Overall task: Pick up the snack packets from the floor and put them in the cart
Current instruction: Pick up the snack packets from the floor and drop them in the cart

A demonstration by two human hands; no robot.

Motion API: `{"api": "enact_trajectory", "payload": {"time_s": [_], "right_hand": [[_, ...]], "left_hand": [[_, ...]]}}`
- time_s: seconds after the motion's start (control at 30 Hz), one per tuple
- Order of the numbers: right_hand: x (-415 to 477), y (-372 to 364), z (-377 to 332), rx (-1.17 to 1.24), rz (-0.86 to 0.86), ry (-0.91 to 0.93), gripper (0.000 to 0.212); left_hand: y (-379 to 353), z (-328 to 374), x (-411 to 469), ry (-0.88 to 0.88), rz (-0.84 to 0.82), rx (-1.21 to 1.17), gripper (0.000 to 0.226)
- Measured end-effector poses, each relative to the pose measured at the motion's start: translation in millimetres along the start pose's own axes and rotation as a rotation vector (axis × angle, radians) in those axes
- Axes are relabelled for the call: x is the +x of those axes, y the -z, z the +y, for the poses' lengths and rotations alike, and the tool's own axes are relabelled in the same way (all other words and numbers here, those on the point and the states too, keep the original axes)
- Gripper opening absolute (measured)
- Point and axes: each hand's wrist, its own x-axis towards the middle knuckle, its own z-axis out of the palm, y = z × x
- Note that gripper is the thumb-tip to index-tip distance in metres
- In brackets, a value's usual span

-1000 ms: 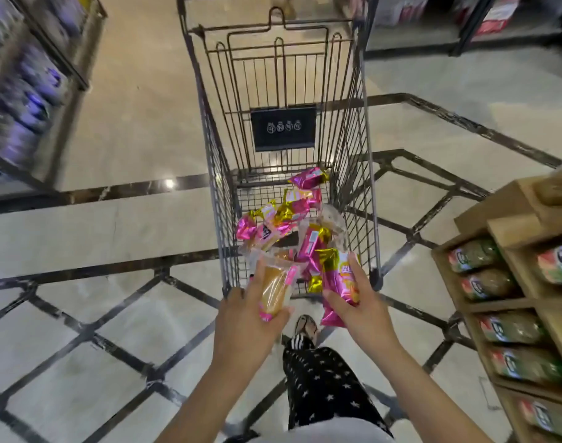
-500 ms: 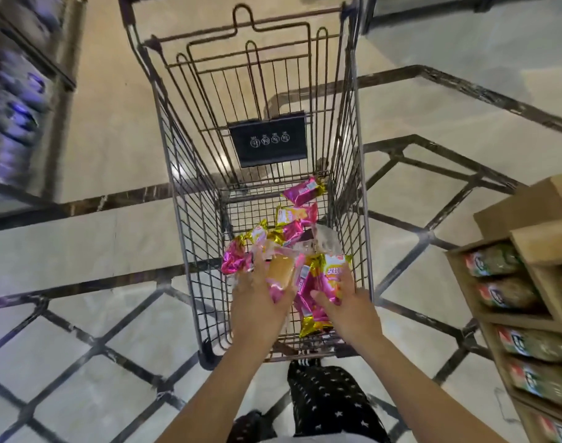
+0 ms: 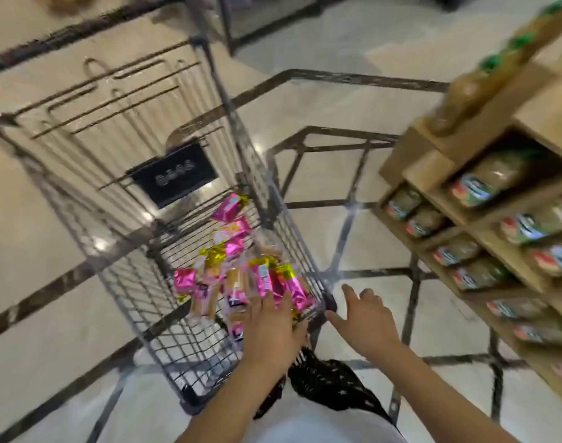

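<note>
Pale marble floor point(image 3: 353, 238) with dark inlaid lines fills most of the view, and no packet lies on the part of it that shows. Much of the frame is blurred. On the right stands a wooden shelf point(image 3: 433, 161) stocked with green-labelled packs point(image 3: 474, 187). At the centre left is the wire cart point(image 3: 129, 282), with a black plate point(image 3: 174, 174) on its far wall. The snack packets point(image 3: 231, 247), pink and gold, lie heaped on the cart's bottom towards its near right corner. The left hand point(image 3: 268, 334) reaches over the near rim onto this heap, its fingers point(image 3: 273, 302) stretched nearly straight on the wrappers and not visibly curled round any of them. The right hand point(image 3: 366, 321) hangs outside the cart, just beside that corner, with fingers point(image 3: 348, 290) spread and nothing in them. Judging by this, the batch in hand has been delivered; whether more packets wait on floor outside the view cannot be told
</note>
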Motion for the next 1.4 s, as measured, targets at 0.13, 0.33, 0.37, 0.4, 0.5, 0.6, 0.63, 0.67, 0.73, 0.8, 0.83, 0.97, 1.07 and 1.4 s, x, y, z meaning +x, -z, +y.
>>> {"api": "enact_trajectory", "payload": {"time_s": [0.13,0.33,0.37,0.4,0.5,0.6,0.63,0.67,0.73,0.8,0.83,0.97,1.07,1.4], "right_hand": [[-60,-20,34,0.022,0.022,-0.219,0.069],[-189,-96,63,0.351,0.066,-0.646,0.067],[-211,-112,66,0.417,0.054,-0.717,0.068],[-232,-129,68,0.489,0.037,-0.785,0.069],[-290,-171,72,0.633,0.032,-0.963,0.07],[-345,-207,79,0.727,0.077,-1.119,0.067],[-362,-217,83,0.772,0.104,-1.166,0.067],[-378,-227,87,0.812,0.131,-1.208,0.066],[-409,-247,98,0.884,0.171,-1.28,0.068],[-440,-269,109,0.962,0.2,-1.34,0.07],[-456,-281,115,0.991,0.21,-1.364,0.071],[-528,-333,146,1.052,0.202,-1.492,0.072],[-590,-374,165,1.116,0.217,-1.588,0.072],[-729,-477,199,1.373,0.316,-1.814,0.075]], "left_hand": [[3,31,-17,-0.306,-0.088,0.176,0.065],[-33,67,-66,-0.697,-0.212,0.427,0.067],[-42,75,-77,-0.751,-0.232,0.455,0.066],[-52,82,-90,-0.803,-0.254,0.485,0.066],[-85,109,-128,-0.947,-0.334,0.583,0.068],[-121,138,-168,-1.105,-0.369,0.692,0.07],[-133,147,-182,-1.156,-0.375,0.72,0.071],[-145,157,-197,-1.205,-0.377,0.739,0.072],[-170,177,-225,-1.286,-0.396,0.774,0.072],[-198,197,-253,-1.359,-0.415,0.82,0.072],[-213,208,-269,-1.386,-0.421,0.85,0.072],[-282,253,-344,-1.475,-0.455,0.981,0.072],[-335,275,-409,-1.551,-0.517,1.038,0.073],[-448,317,-564,-1.726,-0.616,1.187,0.074]]}}
